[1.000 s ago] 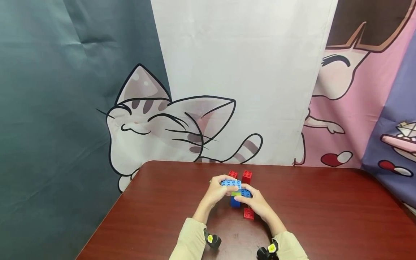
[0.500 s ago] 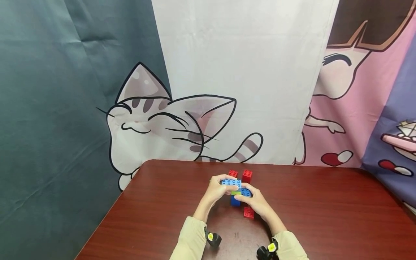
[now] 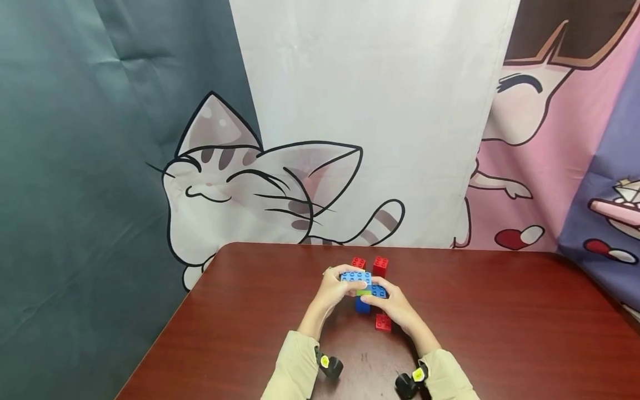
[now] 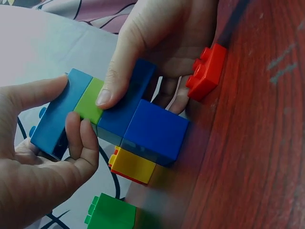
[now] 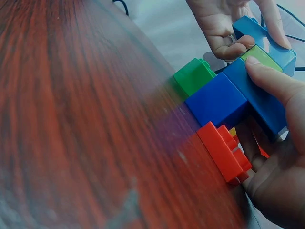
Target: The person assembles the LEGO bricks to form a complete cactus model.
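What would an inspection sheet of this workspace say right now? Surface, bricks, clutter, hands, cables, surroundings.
Surface: wood-grain table, pale scuff marks visible.
Bricks: one stack, top down: light-blue brick, lime-green brick, blue brick, dark-blue brick.
Clutter: near red brick, far-left red brick, far-right red brick, yellow brick, green brick around the stack.
Hands: left hand pinches the light-blue brick; right hand grips the blue brick.
Cables: nothing seen.
Surroundings: printed backdrop with a cartoon cat behind the table; left wrist camera, right wrist camera worn.
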A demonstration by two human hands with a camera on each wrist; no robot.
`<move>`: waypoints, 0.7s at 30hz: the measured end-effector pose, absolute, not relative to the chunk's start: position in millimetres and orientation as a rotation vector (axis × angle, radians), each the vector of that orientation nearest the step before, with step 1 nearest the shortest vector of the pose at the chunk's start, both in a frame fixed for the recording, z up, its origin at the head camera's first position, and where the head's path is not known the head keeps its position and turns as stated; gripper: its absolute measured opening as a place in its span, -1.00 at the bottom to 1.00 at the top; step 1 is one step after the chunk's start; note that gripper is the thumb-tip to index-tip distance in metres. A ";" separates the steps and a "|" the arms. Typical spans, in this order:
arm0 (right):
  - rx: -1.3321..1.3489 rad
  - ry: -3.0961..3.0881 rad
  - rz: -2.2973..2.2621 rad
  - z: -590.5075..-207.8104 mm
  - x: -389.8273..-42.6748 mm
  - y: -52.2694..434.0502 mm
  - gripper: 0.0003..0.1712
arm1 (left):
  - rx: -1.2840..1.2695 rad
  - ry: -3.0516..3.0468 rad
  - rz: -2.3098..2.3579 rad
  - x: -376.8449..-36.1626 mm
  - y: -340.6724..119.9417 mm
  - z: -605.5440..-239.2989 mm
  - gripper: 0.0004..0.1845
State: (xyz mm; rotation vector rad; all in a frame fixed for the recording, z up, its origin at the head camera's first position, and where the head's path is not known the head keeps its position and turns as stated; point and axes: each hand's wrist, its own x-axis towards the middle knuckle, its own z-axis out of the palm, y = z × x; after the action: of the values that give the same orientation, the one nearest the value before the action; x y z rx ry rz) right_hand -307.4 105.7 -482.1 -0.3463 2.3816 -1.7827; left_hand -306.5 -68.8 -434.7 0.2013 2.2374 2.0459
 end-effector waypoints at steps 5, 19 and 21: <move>-0.355 2.396 -1.786 -478.4 -310.0 106.8 -0.50 | 0.190 2.199 2.059 -308.5 -68.2 -432.1 -0.65; -0.336 2.353 -1.805 -482.7 -308.7 104.7 -0.50 | 0.271 2.192 2.031 -286.1 -73.3 -408.2 -0.64; -0.340 2.350 -1.818 -482.2 -309.7 102.3 -0.52 | 0.306 2.207 2.021 -286.7 -75.9 -408.2 -0.64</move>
State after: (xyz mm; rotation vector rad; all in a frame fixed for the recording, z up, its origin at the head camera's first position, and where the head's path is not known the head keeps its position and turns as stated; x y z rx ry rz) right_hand -309.7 102.3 -482.2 -0.3401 2.3496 -1.8183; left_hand -286.7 -75.9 -408.2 0.3060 2.2065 2.0208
